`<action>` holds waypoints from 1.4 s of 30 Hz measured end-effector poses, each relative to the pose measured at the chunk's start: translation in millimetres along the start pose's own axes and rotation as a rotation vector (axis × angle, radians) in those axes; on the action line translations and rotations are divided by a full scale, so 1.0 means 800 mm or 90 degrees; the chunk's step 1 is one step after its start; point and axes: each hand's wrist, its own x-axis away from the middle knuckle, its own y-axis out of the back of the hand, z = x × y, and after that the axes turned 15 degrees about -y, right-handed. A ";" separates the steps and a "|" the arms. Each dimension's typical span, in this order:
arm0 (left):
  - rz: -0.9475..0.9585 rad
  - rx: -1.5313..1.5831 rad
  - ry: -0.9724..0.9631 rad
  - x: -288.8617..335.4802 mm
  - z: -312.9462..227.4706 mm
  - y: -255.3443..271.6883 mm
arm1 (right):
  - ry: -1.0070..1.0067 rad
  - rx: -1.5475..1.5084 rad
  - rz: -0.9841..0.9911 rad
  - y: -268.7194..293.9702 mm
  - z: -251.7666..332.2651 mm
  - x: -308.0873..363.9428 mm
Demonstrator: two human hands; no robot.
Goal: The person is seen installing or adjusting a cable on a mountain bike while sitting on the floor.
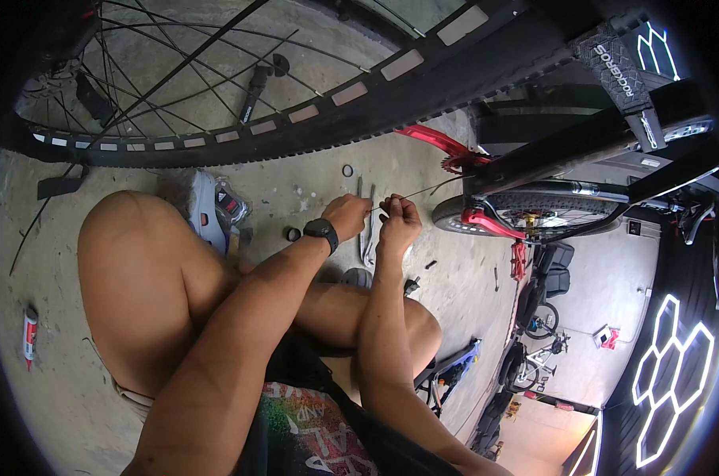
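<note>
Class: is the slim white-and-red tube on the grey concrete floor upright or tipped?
Tipped: the tube lies lengthwise along the floor, side facing up.

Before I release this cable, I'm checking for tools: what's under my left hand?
A grey two-handled tool lies on the concrete floor, reaching partly under your left hand. Those fingers hide part of one handle; whatever else lies beneath the hand is covered.

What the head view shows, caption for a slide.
Right hand pinches a thin dark cable, left hand alongside, near a red bicycle crank.
</note>
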 end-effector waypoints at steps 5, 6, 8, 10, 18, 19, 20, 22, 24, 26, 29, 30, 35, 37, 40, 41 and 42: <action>0.017 -0.019 0.019 -0.003 0.008 -0.001 | 0.016 0.013 -0.011 -0.008 0.001 0.003; 0.018 -0.020 0.021 -0.004 0.010 -0.001 | 0.018 0.025 -0.016 -0.010 0.003 0.005; -0.029 -0.028 -0.026 -0.012 0.006 -0.001 | 0.030 0.005 -0.020 -0.009 0.006 0.000; -0.052 -0.019 -0.055 -0.025 0.000 0.001 | 0.042 -0.014 -0.024 -0.009 0.011 -0.011; -0.180 0.032 -0.119 -0.080 -0.047 0.013 | 0.153 -0.218 0.058 -0.009 0.071 -0.043; -0.182 0.034 -0.132 -0.085 -0.049 0.012 | 0.173 -0.216 0.052 -0.009 0.076 -0.043; -0.180 0.034 -0.131 -0.088 -0.052 0.011 | 0.192 -0.212 0.046 -0.009 0.081 -0.042; -0.178 0.055 -0.147 -0.091 -0.059 0.003 | 0.184 -0.211 0.018 -0.006 0.085 -0.038; -0.172 0.071 -0.152 -0.090 -0.060 -0.003 | 0.177 -0.208 -0.010 -0.003 0.087 -0.035; -0.148 0.103 -0.162 -0.088 -0.062 -0.010 | 0.171 -0.241 -0.018 0.000 0.087 -0.034; -0.143 0.107 -0.154 -0.086 -0.061 -0.012 | 0.174 -0.218 -0.019 0.004 0.088 -0.033; -0.144 0.107 -0.153 -0.084 -0.063 -0.013 | 0.174 -0.217 -0.017 0.005 0.089 -0.031; -0.132 0.105 -0.124 -0.063 -0.069 -0.021 | 0.146 -0.220 -0.016 0.015 0.076 -0.026; -0.137 0.092 -0.103 -0.060 -0.065 -0.021 | 0.122 -0.218 -0.013 0.013 0.073 -0.026; -0.145 0.068 -0.069 -0.057 -0.058 -0.019 | 0.135 -0.170 -0.017 0.010 0.068 -0.031; -0.142 0.055 -0.057 -0.054 -0.058 -0.018 | 0.135 -0.169 -0.018 0.012 0.065 -0.031; -0.142 0.056 -0.057 -0.051 -0.059 -0.017 | 0.115 -0.147 -0.028 0.014 0.061 -0.031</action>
